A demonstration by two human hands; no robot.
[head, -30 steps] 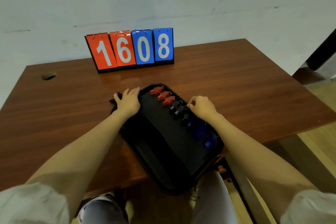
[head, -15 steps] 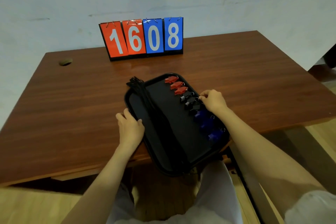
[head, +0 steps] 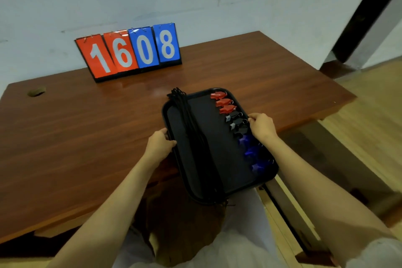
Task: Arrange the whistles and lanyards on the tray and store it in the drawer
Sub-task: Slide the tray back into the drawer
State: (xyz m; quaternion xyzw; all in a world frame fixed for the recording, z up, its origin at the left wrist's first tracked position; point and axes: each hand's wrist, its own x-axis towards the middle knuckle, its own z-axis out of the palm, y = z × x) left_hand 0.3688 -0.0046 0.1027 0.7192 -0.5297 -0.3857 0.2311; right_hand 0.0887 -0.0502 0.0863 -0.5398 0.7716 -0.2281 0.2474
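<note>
Here, in the centre of the frame, a black rectangular tray [head: 219, 150] lies at a slant, its far end over a reddish-brown wooden table [head: 87, 137] and its near end jutting past the table's front edge above the person's lap; whether it rests on the wood or is lifted cannot be told. The left hand [head: 159, 146] grips the tray's left rim, fingers curled over the edge; the right hand [head: 262, 126] grips the right rim, fingers curled, just beside the whistles; the two hands are apart, one on each long side. Along the tray's right side runs a row of whistles: three red whistles [head: 224, 102] at the far end, black whistles [head: 237, 123] in the middle, blue whistles [head: 252, 152] nearest the person. A bundle of black lanyards [head: 189, 128] lies lengthwise down the tray's left part, its far end spilling over the rim. In the upper left stands a flip scoreboard [head: 130, 52] against a pale wall, two red cards reading 1 and 6, two blue cards reading 0 and 8; a round hole [head: 36, 91] shows in the tabletop at the left edge; light wooden flooring [head: 365, 137] fills the right of the frame.
</note>
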